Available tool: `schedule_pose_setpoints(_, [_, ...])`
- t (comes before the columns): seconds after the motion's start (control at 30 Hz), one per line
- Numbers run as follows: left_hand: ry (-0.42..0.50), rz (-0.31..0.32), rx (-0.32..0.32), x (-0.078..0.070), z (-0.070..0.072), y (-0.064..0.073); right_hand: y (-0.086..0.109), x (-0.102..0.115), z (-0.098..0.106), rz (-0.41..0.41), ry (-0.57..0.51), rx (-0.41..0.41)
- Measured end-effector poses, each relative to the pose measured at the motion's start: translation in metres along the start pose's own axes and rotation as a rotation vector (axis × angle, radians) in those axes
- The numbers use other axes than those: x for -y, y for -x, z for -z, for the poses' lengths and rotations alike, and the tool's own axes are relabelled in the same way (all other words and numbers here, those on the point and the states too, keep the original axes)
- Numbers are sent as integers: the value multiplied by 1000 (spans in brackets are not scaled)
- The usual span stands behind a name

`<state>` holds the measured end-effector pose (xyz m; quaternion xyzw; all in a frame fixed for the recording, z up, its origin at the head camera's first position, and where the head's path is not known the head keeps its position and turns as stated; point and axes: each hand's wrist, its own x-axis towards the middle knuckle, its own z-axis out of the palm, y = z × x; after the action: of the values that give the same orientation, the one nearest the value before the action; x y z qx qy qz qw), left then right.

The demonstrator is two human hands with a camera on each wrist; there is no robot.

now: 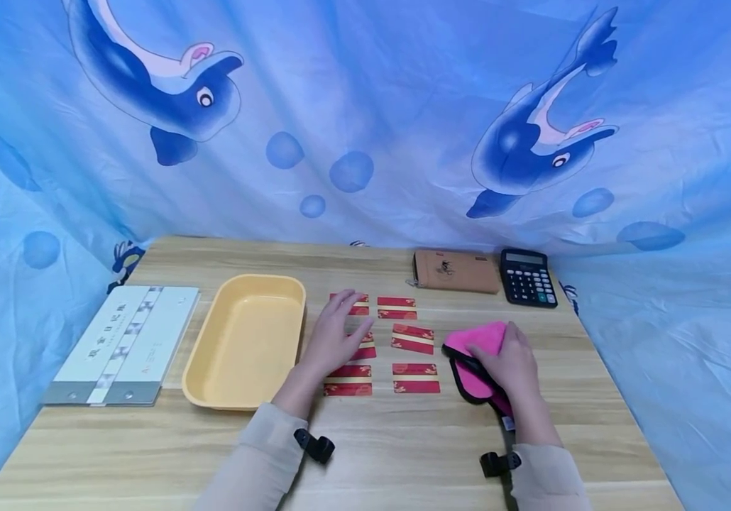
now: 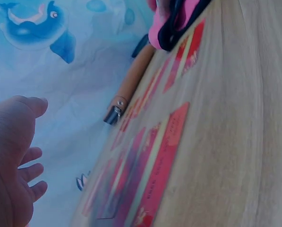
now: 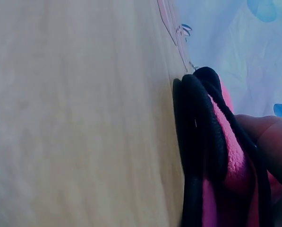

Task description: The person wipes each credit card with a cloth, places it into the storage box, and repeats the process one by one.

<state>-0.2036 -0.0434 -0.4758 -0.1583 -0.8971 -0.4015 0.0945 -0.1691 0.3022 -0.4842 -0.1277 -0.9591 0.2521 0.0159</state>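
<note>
My left hand (image 1: 332,342) is held with fingers spread above the left column of red cards with gold bands (image 1: 348,389). It holds nothing; in the left wrist view the fingers of that hand (image 2: 13,146) stand apart from the cards (image 2: 159,161). At the right, my right hand (image 1: 514,363) grips a folded pink plush eye mask (image 1: 477,337) with black edging. A black strap (image 1: 507,443) runs from it towards me. In the right wrist view the thumb lies against the mask's pink side (image 3: 233,153), close over the tabletop; my other right fingers are hidden.
Right of the left column lies a second column of red cards (image 1: 416,387). A yellow tray (image 1: 193,372) stands left of my left hand, with a white-and-grey notebook (image 1: 116,341) beyond it. A brown wallet (image 1: 474,273) and a black calculator (image 1: 527,278) lie at the back right.
</note>
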Motion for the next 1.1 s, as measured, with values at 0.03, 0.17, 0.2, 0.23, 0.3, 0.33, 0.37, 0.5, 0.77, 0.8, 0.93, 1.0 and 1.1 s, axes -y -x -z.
schedule_pose_setpoints(0.03, [12, 9, -4, 1, -3, -2, -1, -1, 0, -11, -10, 11])
schedule_pose_setpoints(0.17, [55, 43, -41, 6, -14, -7, -2, -4, 1, -44, -25, 49])
schedule_pose_setpoints(0.2, [62, 50, -50, 8, -18, -9, -2, -4, 1, -49, -26, 58])
schedule_pose_setpoints(0.23, [64, 57, -57, 10, -21, -10, -2, -4, 1, -53, -26, 66])
schedule_pose_setpoints(0.3, [64, 71, -65, 14, -26, -13, -2, -5, 0, -55, -31, 72])
schedule_pose_setpoints(0.33, [64, 84, -67, 17, -29, -14, -2, -5, 0, -54, -34, 73])
schedule_pose_setpoints(0.37, [58, 96, -69, 20, -31, -15, -2, -6, -1, -54, -38, 74])
schedule_pose_setpoints(0.5, [50, 144, -74, 33, -33, -19, -1, -7, -3, -50, -54, 75])
schedule_pose_setpoints(0.77, [59, 185, -46, 46, -26, -26, -1, -7, -1, -41, -86, 77])
schedule_pose_setpoints(0.8, [54, 191, -36, 48, -26, -27, -1, -6, -1, -40, -87, 77])
schedule_pose_setpoints(0.93, [20, 201, 5, 53, -28, -30, 0, -6, 0, -40, -94, 82])
schedule_pose_setpoints(1.0, [0, 210, 23, 55, -29, -31, 1, -7, 0, -37, -99, 85])
schedule_pose_setpoints(1.1, [-6, 226, 37, 55, -29, -31, 0, -7, 1, -33, -96, 97])
